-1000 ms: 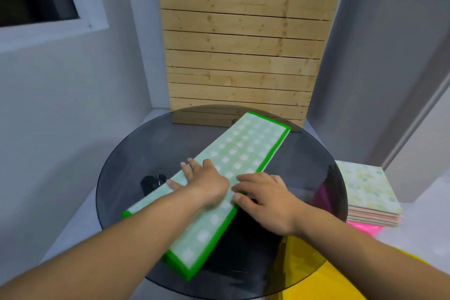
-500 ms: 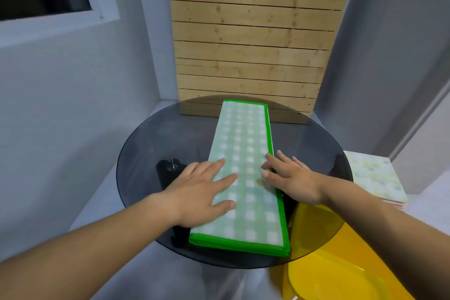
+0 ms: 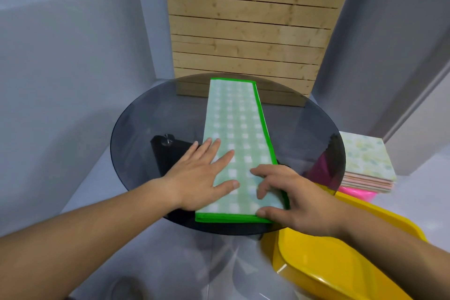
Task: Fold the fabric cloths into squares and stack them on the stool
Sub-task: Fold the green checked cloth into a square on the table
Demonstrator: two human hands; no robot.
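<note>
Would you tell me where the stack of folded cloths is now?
In the head view, the stack of folded cloths sits far right on the pink stool, just past the rim of the glass table.

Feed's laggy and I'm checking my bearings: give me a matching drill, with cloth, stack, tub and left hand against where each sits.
1 cloth
2 stack
3 tub
4 left hand

a on the pink stool
b stretched along the glass table
c flat on the cloth's near end
d yellow, low at the table's near right

Pairs: 1-b; 2-a; 3-d; 4-c
</note>
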